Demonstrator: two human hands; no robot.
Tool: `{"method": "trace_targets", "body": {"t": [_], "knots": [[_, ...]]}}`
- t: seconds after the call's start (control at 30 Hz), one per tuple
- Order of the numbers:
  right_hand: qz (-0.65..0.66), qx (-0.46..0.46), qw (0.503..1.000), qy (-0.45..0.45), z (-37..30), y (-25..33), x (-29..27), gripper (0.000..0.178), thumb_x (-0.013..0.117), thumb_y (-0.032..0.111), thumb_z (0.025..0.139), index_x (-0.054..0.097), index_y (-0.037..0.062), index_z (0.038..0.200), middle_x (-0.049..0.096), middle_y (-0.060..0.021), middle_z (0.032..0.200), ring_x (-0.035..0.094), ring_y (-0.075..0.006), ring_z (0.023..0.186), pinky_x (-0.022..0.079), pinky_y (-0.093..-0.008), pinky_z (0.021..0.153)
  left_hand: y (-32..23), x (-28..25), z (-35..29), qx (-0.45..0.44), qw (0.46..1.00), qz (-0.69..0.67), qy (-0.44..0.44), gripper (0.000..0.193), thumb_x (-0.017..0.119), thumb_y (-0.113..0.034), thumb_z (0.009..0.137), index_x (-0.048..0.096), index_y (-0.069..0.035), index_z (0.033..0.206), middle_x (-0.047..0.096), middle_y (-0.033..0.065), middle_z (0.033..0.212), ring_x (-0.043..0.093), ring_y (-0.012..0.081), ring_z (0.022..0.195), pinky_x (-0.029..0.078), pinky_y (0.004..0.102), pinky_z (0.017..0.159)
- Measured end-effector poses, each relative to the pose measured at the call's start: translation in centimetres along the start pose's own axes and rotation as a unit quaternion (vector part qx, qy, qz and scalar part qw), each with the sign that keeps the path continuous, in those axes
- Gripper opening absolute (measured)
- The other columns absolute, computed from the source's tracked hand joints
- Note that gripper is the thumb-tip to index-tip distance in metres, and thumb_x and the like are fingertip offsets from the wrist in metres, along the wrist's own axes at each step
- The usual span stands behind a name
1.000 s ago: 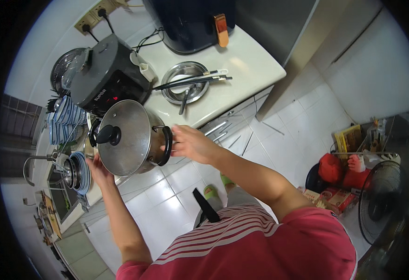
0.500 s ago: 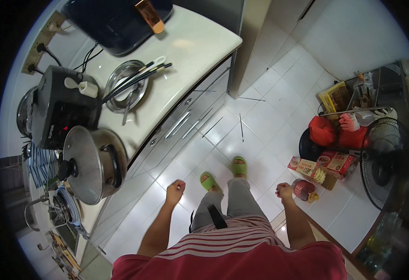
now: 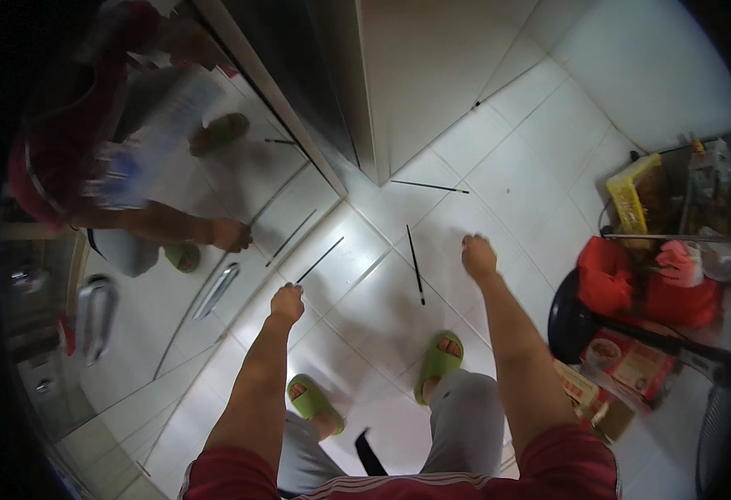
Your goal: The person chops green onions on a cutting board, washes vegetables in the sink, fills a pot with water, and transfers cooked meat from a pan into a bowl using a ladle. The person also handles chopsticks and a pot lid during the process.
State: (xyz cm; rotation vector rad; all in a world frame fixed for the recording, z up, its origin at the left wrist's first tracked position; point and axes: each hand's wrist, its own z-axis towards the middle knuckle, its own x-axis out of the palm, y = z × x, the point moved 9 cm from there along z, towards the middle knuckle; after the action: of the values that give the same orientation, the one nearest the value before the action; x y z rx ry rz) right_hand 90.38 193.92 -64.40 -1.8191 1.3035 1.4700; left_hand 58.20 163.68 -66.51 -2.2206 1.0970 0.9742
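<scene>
My left hand point(image 3: 287, 303) hangs closed above the floor, with nothing to be seen in it. Just past its knuckles lies a dark chopstick point(image 3: 320, 260), near the cabinet front; whether they touch I cannot tell. My right hand point(image 3: 479, 255) is curled closed too, held out over the tiles with no object showing. Between my hands, a second dark chopstick point(image 3: 416, 265) points toward my feet. A third chopstick point(image 3: 430, 187) lies farther off, beside the base of an upright pale panel point(image 3: 432, 75).
Glossy cabinet doors point(image 3: 174, 333) on the left mirror me and the chopsticks. Green slippers point(image 3: 440, 365) are on my feet. At right stand a red bag point(image 3: 605, 275), a food carton point(image 3: 632, 367), the black fan base point(image 3: 572, 317) and a yellow package point(image 3: 635, 196).
I have bent down and forward; the countertop has left view and the floor looks closer. Both hands have reached forward from my sides. The chopsticks stay on the floor.
</scene>
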Motion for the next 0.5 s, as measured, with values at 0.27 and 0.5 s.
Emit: {"method": "trace_targets", "body": {"t": [0.27,0.5], "knots": [[-0.163,-0.107,0.97,-0.145,17.8,1.4,7.7,0.029,0.042,0.01,0.084,0.049,0.0051,0.113,0.044,-0.0116,0.127,0.043,-0.0256,0.116,0.038,-0.0426,0.094,2.8,7.8,11.8,-0.077,0.986,0.081,-0.124,0.034,0.051,-0.006,0.078,0.044,-0.004,0.111,0.055,0.014,0.106,0.056,0.0285,0.097,0.049,0.0381,0.077],[-0.059,-0.002,0.997,-0.041,14.1,-1.6,12.4,0.016,0.053,0.008,0.078,0.05,0.0067,0.093,0.054,-0.0117,0.094,0.058,-0.0292,0.084,0.047,-0.0441,0.07,2.6,10.5,10.7,-0.117,0.989,0.014,-0.088,0.017,0.052,-0.017,0.08,0.056,-0.006,0.093,0.062,0.0149,0.088,0.062,0.0299,0.082,0.05,0.0395,0.07]]}}
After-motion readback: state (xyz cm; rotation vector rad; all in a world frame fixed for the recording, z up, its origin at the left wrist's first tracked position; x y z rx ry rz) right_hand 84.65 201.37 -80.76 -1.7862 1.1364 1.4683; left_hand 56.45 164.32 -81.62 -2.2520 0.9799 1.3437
